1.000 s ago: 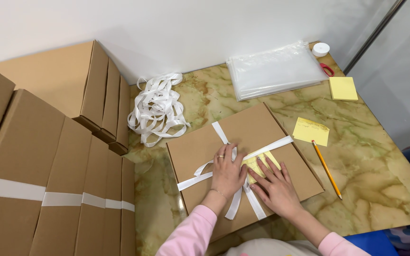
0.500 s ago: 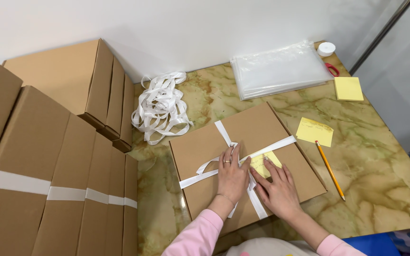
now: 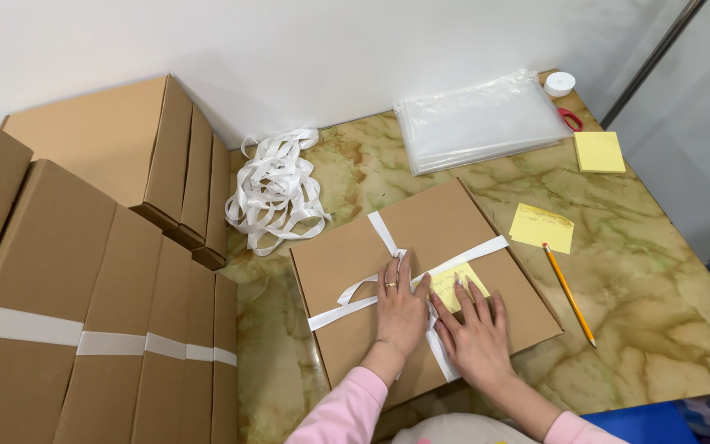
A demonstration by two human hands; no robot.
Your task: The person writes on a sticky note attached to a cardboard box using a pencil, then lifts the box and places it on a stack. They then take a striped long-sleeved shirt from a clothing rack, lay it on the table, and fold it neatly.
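Work surface: marbled green-and-cream table (image 3: 667,329), against a white wall.
Main item: 1 flat brown cardboard box (image 3: 421,279), lying near the table's front edge, directly under both hands.
Ribbon on box: 1 white ribbon (image 3: 470,255) crossing the lid in 2 directions — the crossing sits under the hands, with a loose loop showing to the left of them.
Note on box: 1 yellow sticky note (image 3: 456,284), partly covered by the right fingers and lying beside the ribbon crossing.
Left hand (image 3: 400,308): flat, fingers extended and close together, pressing the ribbon crossing; it grasps nothing.
Right hand (image 3: 474,333): flat, fingers spread, resting on the lid and on the edge of the note; it grasps nothing.
Progress, judged: ribbon already laid round the box both ways and the note placed; no finished bow or knot is visible, so fastening looks outstanding.
Ribbon supply: 1 loose heap of white ribbon (image 3: 277,189), on the table behind the box, well apart from the hands.
Boxes at left: 2 rows of brown cartons standing on edge — the rear row (image 3: 125,156) shows about 4, the front row (image 3: 84,329) about 6, the front ones banded with white tape.
Other items: 1 stack of clear plastic bags (image 3: 482,119), 1 yellow note pad (image 3: 600,152), 1 loose written yellow note (image 3: 541,228), 1 pencil (image 3: 569,294), 1 small white tape roll (image 3: 560,83), 1 pair of red-handled scissors (image 3: 569,119).
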